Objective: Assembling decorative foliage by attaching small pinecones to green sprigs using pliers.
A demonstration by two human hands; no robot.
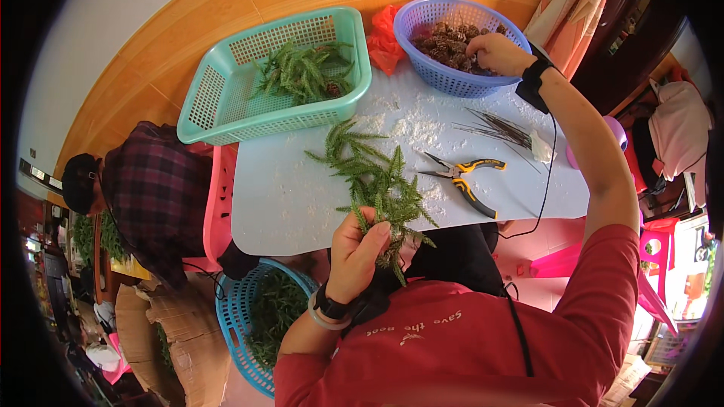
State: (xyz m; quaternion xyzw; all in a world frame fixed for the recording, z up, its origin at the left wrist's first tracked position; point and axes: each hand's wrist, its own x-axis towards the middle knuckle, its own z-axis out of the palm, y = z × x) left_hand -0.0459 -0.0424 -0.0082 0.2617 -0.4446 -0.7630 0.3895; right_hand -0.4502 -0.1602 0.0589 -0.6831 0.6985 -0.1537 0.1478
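My left hand (358,252) is closed, thumb against fingers, round the lower stems of a green artificial pine branch (392,188). The branch's needled sprigs spread over the table's front edge. At the back right, my right hand (498,54) reaches into a purple-blue basket (460,79) of brown pine cones (445,47). Its fingers are bent down onto a cone, and their tips are partly hidden. Between the branch and the basket lie yellow-and-black long-nose pliers (464,173), jaws apart. Behind them is a bundle of thin dark wires (501,130).
A green basket (264,132) with more pine sprigs (302,75) stands at the back left, beside a red plastic bag (385,39). White flakes litter the table (279,203). A blue basket (237,324) of greenery sits below left. Another person (154,188) bends nearby. A cable (553,173) hangs by my right arm.
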